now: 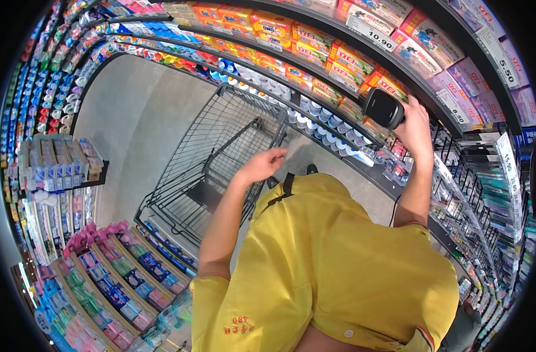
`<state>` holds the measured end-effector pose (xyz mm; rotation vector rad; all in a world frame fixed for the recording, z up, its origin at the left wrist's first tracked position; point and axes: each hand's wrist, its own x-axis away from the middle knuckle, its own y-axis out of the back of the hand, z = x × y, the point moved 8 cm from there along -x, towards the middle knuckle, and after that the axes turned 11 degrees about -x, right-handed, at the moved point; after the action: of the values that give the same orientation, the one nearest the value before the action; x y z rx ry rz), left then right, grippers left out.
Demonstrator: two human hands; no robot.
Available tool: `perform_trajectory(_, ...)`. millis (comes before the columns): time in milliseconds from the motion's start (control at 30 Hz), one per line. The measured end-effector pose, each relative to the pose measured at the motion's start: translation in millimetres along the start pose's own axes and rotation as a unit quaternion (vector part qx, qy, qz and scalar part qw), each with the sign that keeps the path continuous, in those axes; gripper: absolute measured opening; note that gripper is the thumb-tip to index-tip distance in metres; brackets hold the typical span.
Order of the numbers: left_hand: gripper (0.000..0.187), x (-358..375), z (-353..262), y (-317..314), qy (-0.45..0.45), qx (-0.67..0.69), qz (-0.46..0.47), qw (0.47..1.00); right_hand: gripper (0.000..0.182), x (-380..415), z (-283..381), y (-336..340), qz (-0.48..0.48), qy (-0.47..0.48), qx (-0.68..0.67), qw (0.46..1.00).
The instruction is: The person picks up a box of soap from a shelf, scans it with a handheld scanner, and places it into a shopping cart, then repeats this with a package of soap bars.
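The shopping cart [221, 158] stands in front of you on the aisle floor [133, 129], a little to your left, and your left hand [262, 165] hovers over its near end without touching it. To your right, the shelves [397, 76] run along the aisle, and your right hand [416, 130] holds the scanner [384, 108] up against the boxes [344, 64] there. On your left, more shelves with small packs [103, 276] stand beside the cart.

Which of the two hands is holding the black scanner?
The right hand, raised to the shelves, grips the scanner. The left hand hovers empty above the cart.
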<state>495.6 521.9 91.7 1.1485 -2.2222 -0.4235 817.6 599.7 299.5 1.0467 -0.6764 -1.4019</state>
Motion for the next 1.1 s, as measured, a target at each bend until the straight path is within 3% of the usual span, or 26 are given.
perform_trajectory(33,0.032,-8.0,-14.0,-1.1,-0.037,0.077,0.008,0.996,0.045,-0.5,-0.9,0.4,0.002,0.0,0.001,1.0)
perform_trajectory(133,0.029,-25.3,-44.2,-6.2,-0.031,0.193,0.045,0.98,0.042,-4.1,-5.2,1.8,0.024,-0.025,0.017,0.999)
perform_trajectory(267,0.027,-38.5,-91.6,-9.0,-0.07,0.226,0.086,0.968,0.04,-10.6,-8.9,5.8,0.033,-0.047,0.016,0.998)
perform_trajectory(333,0.028,-51.9,-107.3,-10.2,-0.075,0.246,0.096,0.961,0.037,-13.2,-5.9,9.2,0.018,-0.006,-0.073,0.997)
perform_trajectory(500,0.035,-94.2,-159.1,17.8,-0.139,0.238,-0.007,0.961,0.037,-12.1,-21.9,2.3,0.049,-0.049,-0.146,0.987)
perform_trajectory(633,0.037,-117.6,-193.2,10.6,-0.118,0.26,-0.006,0.958,0.036,-13.7,-24.1,-1.5,0.058,-0.038,-0.079,0.995)
perform_trajectory(733,0.041,-143.2,-190.0,-3.3,-0.071,0.359,0.004,0.931,0.035,-13.0,-16.4,0.4,0.066,-0.027,-0.053,0.996)
perform_trajectory(800,0.048,-153.6,-192.0,-11.9,-0.057,0.471,0.051,0.879,0.036,-12.0,-14.2,-0.3,0.066,-0.01,-0.045,0.997)
perform_trajectory(933,0.051,-165.5,-199.0,-17.0,-0.012,0.476,0.073,0.877,0.038,-5.2,-16.8,-10.4,0.038,0.015,0.021,0.999)
perform_trajectory(1000,0.049,-168.0,-203.7,-19.3,0.003,0.46,0.069,0.885,0.038,2.8,-5.4,-3.5,-0.061,0.047,0.09,0.993)
perform_trajectory(1033,0.049,-170.7,-204.9,-22.7,0.002,0.46,0.072,0.885,0.038,4.1,-14.3,-11.6,-0.037,0.007,0.105,0.994)
perform_trajectory(1100,0.046,-173.6,-211.6,-27.3,-0.024,0.477,0.09,0.874,0.038,12.2,0.0,-8.1,-0.072,0.034,0.119,0.99)
